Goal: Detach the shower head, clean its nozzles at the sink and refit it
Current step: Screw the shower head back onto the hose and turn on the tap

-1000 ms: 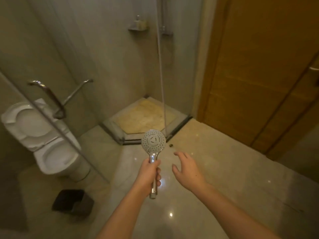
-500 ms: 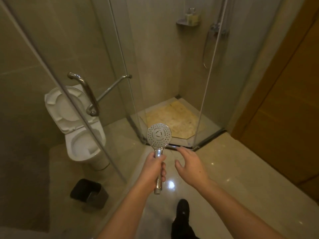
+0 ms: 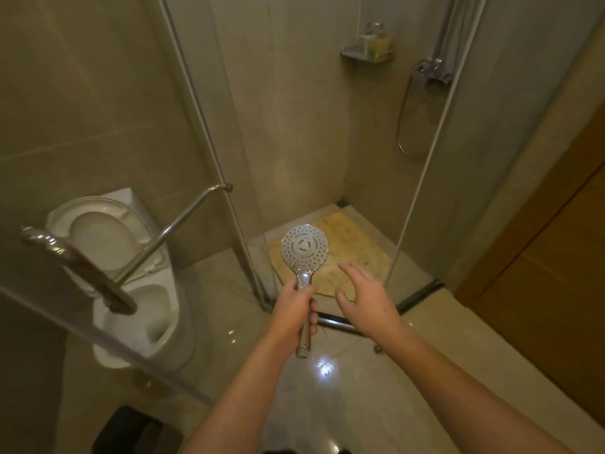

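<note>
Right, the shower head (image 3: 304,248) is in my left hand (image 3: 293,311), held upright in front of me with its round, nozzle-dotted face turned toward the camera. My left fingers (image 3: 313,314) are wrapped round the chrome handle, whose open lower end sticks out below the fist with no hose on it. I see it against the shower stall opening, above the glossy floor (image 3: 409,381) just outside the threshold.

My right hand (image 3: 366,298) floats just beside the handle, apart from it, palm down, fingers straight and spread, gripping nothing.

Beyond both hands lies the yellowish shower mat (image 3: 353,247) on the stall floor. On the stall's back wall I see the mixer valve (image 3: 430,72) with the hose (image 3: 404,119) hanging from it in a loop, and to its left a small wire shelf (image 3: 366,54) carrying bottles too small for me to tell apart.

A glass door (image 3: 108,329) stands swung open on the left, its chrome handle (image 3: 78,267) close to the camera. Through and behind the glass I see the white toilet (image 3: 144,319) with its seat raised. A dark bin (image 3: 137,434) sits on the floor at the lower left. A wooden door (image 3: 556,273) fills the right side.
</note>
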